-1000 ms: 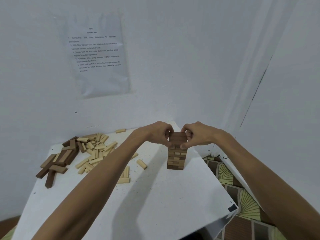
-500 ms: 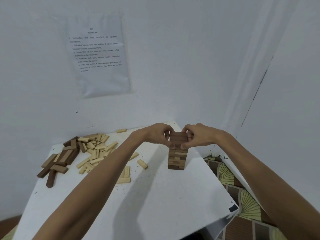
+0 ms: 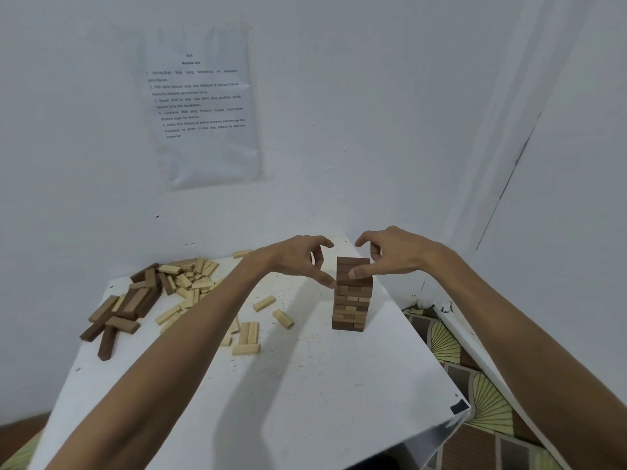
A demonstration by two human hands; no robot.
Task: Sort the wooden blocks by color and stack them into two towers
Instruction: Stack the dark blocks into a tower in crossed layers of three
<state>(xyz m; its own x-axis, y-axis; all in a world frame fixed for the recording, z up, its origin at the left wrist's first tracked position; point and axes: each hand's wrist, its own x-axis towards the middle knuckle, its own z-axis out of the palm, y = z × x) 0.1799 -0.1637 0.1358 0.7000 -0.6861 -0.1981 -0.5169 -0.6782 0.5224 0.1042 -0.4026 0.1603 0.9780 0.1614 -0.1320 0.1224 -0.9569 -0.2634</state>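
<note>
While upright, boxy brown-wood tower (image 3: 351,303) btwn L hand (image 3: 294,260), R hand (image 3: 395,255)

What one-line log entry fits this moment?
brown tower: upright; left hand: open, thumb at tower; right hand: open, thumb on tower; loose blocks: piled left

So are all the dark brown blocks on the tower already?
No, a bunch of dark brown blocks lie loose on the left side of the table, well apart from the tower.
</note>
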